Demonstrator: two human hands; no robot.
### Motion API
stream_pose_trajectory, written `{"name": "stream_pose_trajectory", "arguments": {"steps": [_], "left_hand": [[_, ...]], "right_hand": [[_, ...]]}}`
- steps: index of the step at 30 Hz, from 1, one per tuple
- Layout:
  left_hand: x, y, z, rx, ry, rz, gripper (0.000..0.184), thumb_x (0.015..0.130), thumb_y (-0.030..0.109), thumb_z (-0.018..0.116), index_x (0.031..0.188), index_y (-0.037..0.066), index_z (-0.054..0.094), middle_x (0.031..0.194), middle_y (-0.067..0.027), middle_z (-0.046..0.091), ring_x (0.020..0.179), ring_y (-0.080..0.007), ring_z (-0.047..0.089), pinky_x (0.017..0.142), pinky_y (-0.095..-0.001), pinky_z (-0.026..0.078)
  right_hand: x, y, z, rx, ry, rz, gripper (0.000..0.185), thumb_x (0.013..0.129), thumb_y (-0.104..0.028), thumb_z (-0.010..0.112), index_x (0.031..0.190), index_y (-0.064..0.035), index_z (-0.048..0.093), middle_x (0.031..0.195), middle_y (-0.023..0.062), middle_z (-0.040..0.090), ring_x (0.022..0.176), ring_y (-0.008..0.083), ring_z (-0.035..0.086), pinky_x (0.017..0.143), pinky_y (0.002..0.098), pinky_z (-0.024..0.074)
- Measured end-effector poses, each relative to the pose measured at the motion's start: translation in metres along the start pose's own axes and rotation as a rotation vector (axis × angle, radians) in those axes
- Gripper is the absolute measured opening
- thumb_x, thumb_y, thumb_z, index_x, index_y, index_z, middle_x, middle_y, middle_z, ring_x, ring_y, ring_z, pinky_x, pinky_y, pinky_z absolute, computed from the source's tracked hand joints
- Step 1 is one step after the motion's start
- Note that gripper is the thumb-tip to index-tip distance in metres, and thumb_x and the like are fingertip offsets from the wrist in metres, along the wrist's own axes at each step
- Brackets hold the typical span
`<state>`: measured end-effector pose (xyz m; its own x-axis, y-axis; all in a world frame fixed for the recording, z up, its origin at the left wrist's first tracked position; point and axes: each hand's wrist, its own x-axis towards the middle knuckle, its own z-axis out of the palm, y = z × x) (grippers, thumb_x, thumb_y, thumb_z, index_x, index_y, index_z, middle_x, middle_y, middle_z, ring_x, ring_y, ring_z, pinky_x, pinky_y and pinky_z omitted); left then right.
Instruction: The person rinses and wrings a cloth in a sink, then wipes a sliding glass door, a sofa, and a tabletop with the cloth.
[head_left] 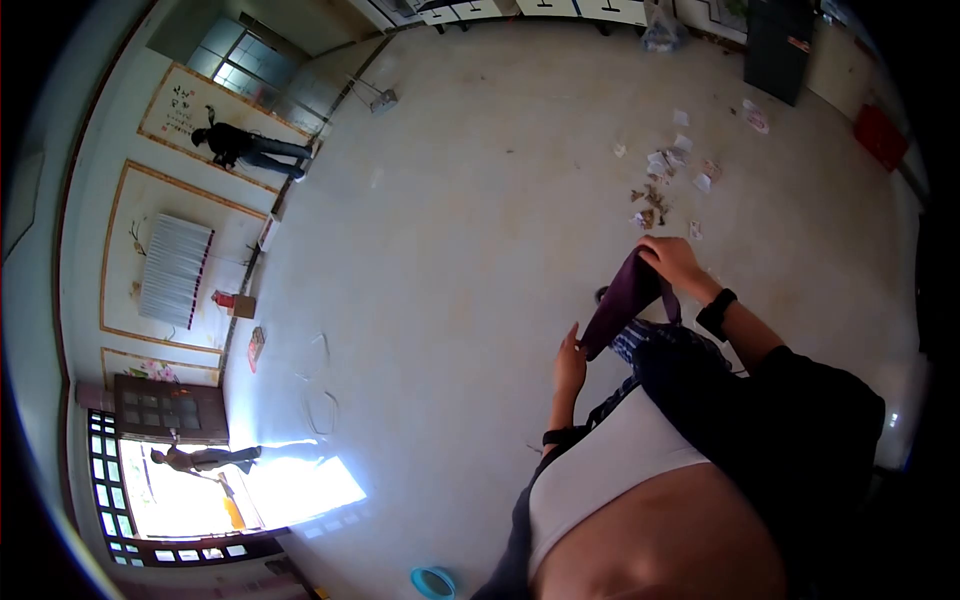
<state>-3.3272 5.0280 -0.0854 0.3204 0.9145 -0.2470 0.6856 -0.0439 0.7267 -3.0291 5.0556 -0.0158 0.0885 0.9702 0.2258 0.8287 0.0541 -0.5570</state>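
A dark purple cloth [625,296] is stretched between my two hands above the floor, in the right half of the head view. My right hand [672,262] grips its upper end, with a black band on the wrist below. At the lower left end of the cloth, my left hand [571,364] pinches the edge, one finger pointing up. Part of the cloth hangs in a loop near my right hand. Behind it, patterned dark blue fabric [630,343] shows at my lap.
Paper scraps and brown debris [655,200] lie on the floor ahead. A red dustpan [880,137] is at the right, a blue basin [433,582] at the bottom. One person [255,147] stands by the left wall, another [205,459] in the bright doorway. A loose cord [322,400] lies left.
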Motion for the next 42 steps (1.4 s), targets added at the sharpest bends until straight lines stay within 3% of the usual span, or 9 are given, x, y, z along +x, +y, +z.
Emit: {"name": "stream_pose_trajectory", "arguments": {"steps": [5,10,14,17,23,27,32,35,42], "left_hand": [[0.074,-0.027,-0.030,0.220,-0.058,-0.044,0.041,0.086,0.007,0.045,0.126,0.014,0.046,0.109,-0.0191,0.055,0.100,-0.0375,0.053,0.081,-0.0462,0.044],[0.159,-0.024,-0.056,0.079,-0.052,0.001,0.031,0.080,0.028,0.063,0.099,0.002,0.063,0.089,-0.0182,0.062,0.085,-0.0353,0.060,0.072,-0.0424,0.048],[0.225,-0.010,-0.078,0.119,-0.070,-0.024,0.030,0.080,0.028,0.063,0.096,0.004,0.063,0.086,-0.0174,0.063,0.079,-0.0307,0.061,0.068,-0.0401,0.047],[0.270,-0.021,-0.086,0.193,-0.022,0.124,0.025,0.082,0.026,0.061,0.093,0.004,0.063,0.086,-0.0148,0.064,0.076,-0.0283,0.062,0.066,-0.0407,0.047],[0.347,-0.023,-0.106,-0.186,-0.140,0.082,0.020,0.088,0.019,0.055,0.097,0.001,0.051,0.082,-0.0147,0.062,0.064,-0.0222,0.063,0.059,-0.0331,0.049],[0.399,-0.030,-0.133,-0.292,-0.344,0.230,0.016,0.089,0.013,0.055,0.098,0.000,0.050,0.078,-0.0101,0.059,0.063,-0.0164,0.061,0.058,-0.0277,0.048],[0.448,-0.039,-0.202,-0.314,-0.463,0.240,0.020,0.088,0.009,0.056,0.105,0.004,0.047,0.072,-0.0073,0.060,0.064,-0.0126,0.058,0.059,-0.0257,0.046],[0.468,-0.059,-0.247,-0.508,-0.378,0.204,0.031,0.086,0.012,0.057,0.116,0.009,0.048,0.070,-0.0089,0.062,0.062,-0.0148,0.060,0.057,-0.0280,0.045],[0.523,-0.045,-0.314,-0.463,-0.046,0.268,0.024,0.088,0.011,0.055,0.112,0.009,0.057,0.082,-0.0108,0.066,0.070,-0.0148,0.063,0.062,-0.0276,0.048]], "right_hand": [[0.077,0.013,0.043,0.068,-0.087,-0.094,0.018,0.083,-0.027,0.057,0.093,-0.0126,0.062,0.077,0.0101,0.064,0.069,0.0305,0.061,0.062,0.0397,0.0472],[0.143,0.006,0.049,0.185,-0.162,-0.080,0.019,0.083,-0.027,0.057,0.094,-0.0116,0.062,0.077,0.0084,0.064,0.069,0.0282,0.062,0.061,0.0375,0.0469],[0.189,0.010,0.051,0.175,-0.150,-0.095,0.019,0.085,-0.027,0.055,0.097,-0.0124,0.060,0.076,0.0097,0.064,0.070,0.0295,0.061,0.062,0.0386,0.0468],[0.206,0.008,0.047,0.221,-0.082,0.007,0.020,0.086,-0.027,0.055,0.099,-0.0124,0.059,0.077,0.0106,0.064,0.071,0.0304,0.061,0.062,0.0398,0.0465],[0.214,0.015,0.053,0.144,-0.001,0.335,0.023,0.084,-0.022,0.057,0.105,-0.0119,0.057,0.076,0.0126,0.063,0.071,0.0333,0.060,0.063,0.0409,0.0466],[0.216,0.009,0.085,0.057,0.218,0.378,0.026,0.084,-0.018,0.056,0.110,-0.0131,0.056,0.085,0.0151,0.063,0.079,0.0347,0.059,0.068,0.0421,0.0466],[0.277,-0.037,0.114,0.035,0.167,0.573,0.038,0.083,-0.016,0.055,0.121,-0.0147,0.049,0.108,0.0144,0.059,0.092,0.0345,0.058,0.077,0.0416,0.0469],[0.332,-0.063,0.141,0.018,0.189,0.262,0.039,0.083,-0.015,0.055,0.122,-0.0128,0.048,0.111,0.0133,0.058,0.092,0.0349,0.057,0.077,0.0415,0.0469],[0.438,-0.097,0.167,0.003,0.178,0.124,0.044,0.080,-0.013,0.057,0.123,-0.0142,0.048,0.104,0.0132,0.059,0.084,0.0343,0.058,0.070,0.0431,0.0470]]}}
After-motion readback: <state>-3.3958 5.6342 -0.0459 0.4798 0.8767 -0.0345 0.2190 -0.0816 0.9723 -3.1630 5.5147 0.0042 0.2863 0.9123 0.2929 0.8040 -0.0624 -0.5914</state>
